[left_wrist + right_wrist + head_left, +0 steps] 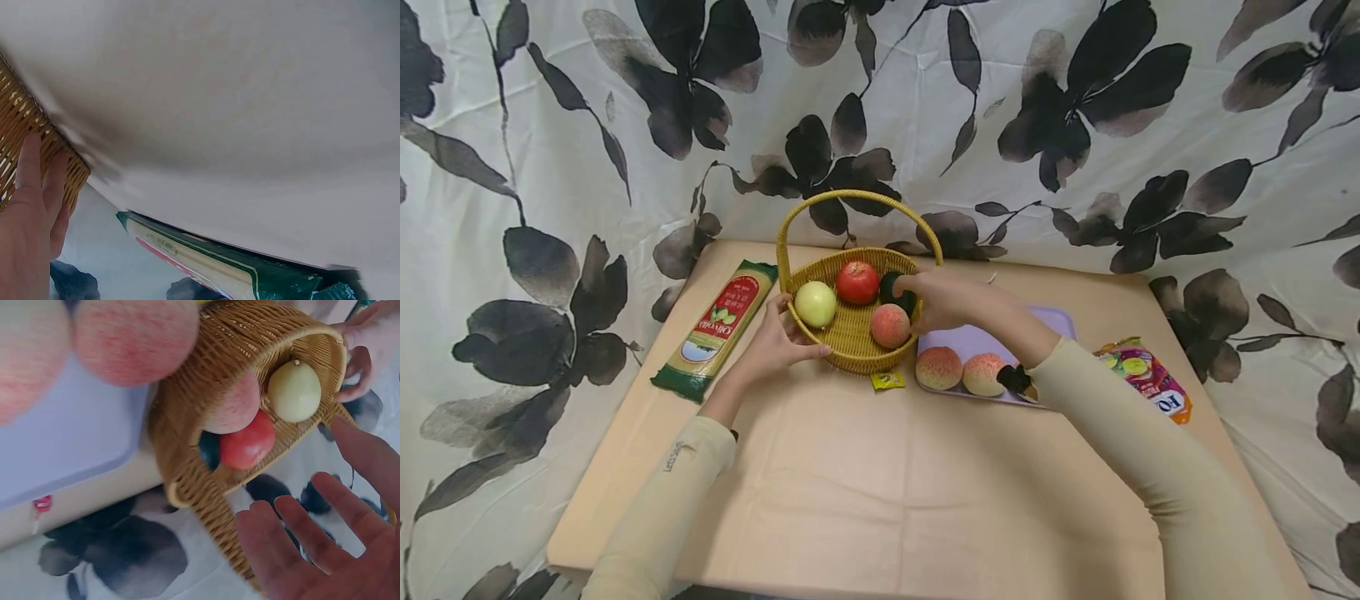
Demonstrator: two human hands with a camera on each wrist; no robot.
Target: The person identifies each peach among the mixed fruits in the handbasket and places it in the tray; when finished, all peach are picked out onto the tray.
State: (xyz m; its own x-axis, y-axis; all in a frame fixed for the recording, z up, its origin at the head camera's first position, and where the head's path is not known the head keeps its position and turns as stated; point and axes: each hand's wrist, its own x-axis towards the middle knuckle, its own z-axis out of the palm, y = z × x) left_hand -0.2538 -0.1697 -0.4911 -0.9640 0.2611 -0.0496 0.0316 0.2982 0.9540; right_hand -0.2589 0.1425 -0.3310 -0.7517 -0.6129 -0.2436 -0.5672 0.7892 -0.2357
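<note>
In front of the wicker basket [850, 333] lies a yellow sachet [887, 381], the left hand [775, 342] grasping its near rim, two peaches [938, 367] on the lilac tray [970, 342] beside it, the right hand [943, 300] hovering released over its avocado [891, 287], pasta packet [718, 327] leftward.

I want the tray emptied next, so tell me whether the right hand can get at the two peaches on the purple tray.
Probably yes. The right hand is open at the basket rim, the two peaches lie uncovered just below it, nothing between.
</note>
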